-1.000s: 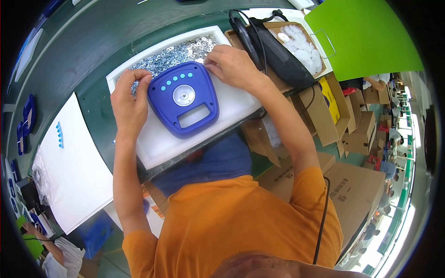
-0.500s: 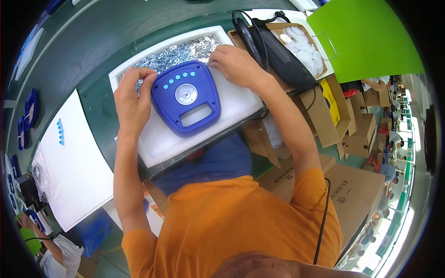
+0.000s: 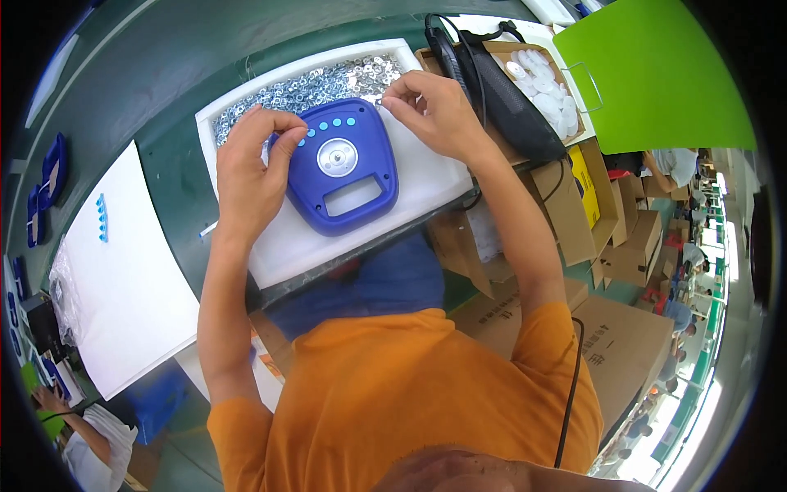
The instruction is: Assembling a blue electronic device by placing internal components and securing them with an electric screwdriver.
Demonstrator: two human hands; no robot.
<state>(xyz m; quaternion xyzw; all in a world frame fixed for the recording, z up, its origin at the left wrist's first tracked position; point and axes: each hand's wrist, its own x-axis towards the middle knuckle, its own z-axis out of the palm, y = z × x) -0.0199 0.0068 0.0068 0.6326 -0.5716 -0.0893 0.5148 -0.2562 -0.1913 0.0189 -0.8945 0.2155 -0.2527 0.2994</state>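
A blue plastic housing (image 3: pixel 343 211) lies on a white foam tray (image 3: pixel 275 261). It has a row of light-blue round buttons, a silvery disc (image 3: pixel 338 157) in its middle and a rectangular cut-out. My left hand (image 3: pixel 256 172) is over the housing's upper left corner, thumb and forefinger pinched close to the buttons; what they hold, if anything, is hidden. Beyond the upper right corner, my right hand (image 3: pixel 434 113) is closed in a pinch. A tiny shiny bit shows by its fingertips, too small to name. Loose metal washers (image 3: pixel 307 88) fill the tray's far part.
A black pouch (image 3: pixel 512 107) with a cable lies across a cardboard box of translucent plastic pieces (image 3: pixel 548 94). On the left, a white sheet (image 3: pixel 135 287) bears a light-blue strip (image 3: pixel 102 217). Open cartons (image 3: pixel 574 205) stand to the right. Another person's arm (image 3: pixel 90 435) shows at lower left.
My left hand has shifted from the housing's left edge onto its upper left corner. My right hand has drawn slightly up and away from the upper right corner. The view has shifted a little.
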